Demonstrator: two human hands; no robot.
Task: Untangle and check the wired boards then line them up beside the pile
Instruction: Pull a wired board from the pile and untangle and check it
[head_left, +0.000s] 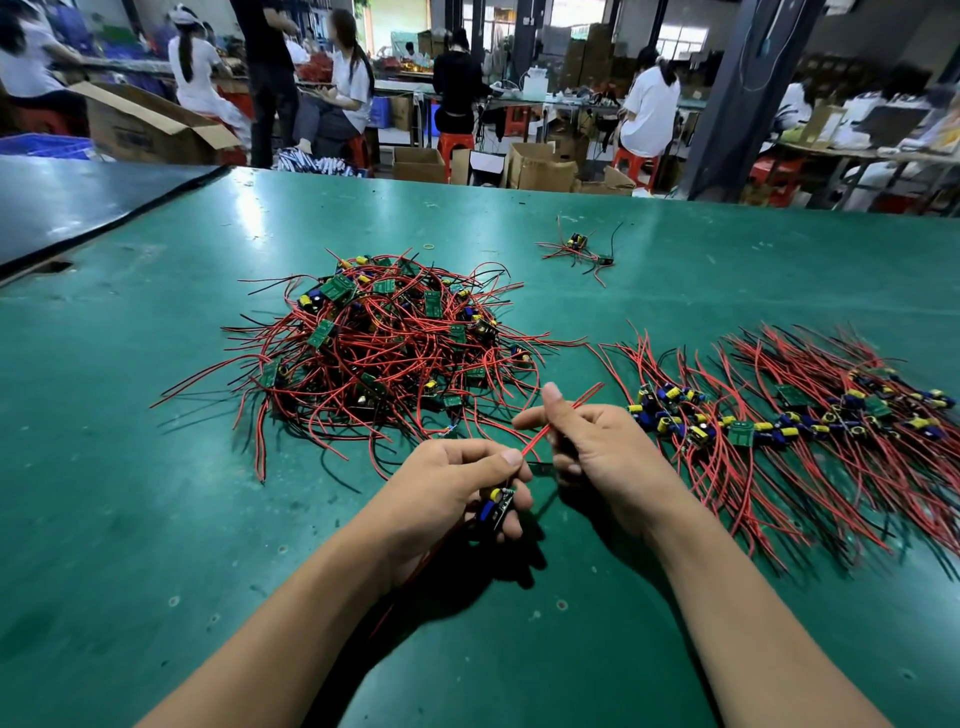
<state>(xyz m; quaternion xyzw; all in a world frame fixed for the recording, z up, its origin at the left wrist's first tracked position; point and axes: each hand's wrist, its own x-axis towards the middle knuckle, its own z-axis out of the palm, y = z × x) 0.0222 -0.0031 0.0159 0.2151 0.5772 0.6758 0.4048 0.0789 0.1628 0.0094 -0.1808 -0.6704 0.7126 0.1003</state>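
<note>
Head view: I look down on a green table (135, 493), both hands working near its middle.
Left hand (462, 480): fingers curled round a small wired board (497, 508) with its blue capacitor showing, held clear of the table.
Right hand (592, 447): thumb and forefinger pinch the board's red wire (537, 440), stretched straight between the two hands.
Pile (384, 343): tangled boards with red and black leads, just beyond the hands.
Row (789, 415): boards lined up side by side, right of the pile, leads fanned out.
Stray cluster (576, 250): a few wired boards farther back, well apart.
Background: people seated at benches; cardboard boxes.
</note>
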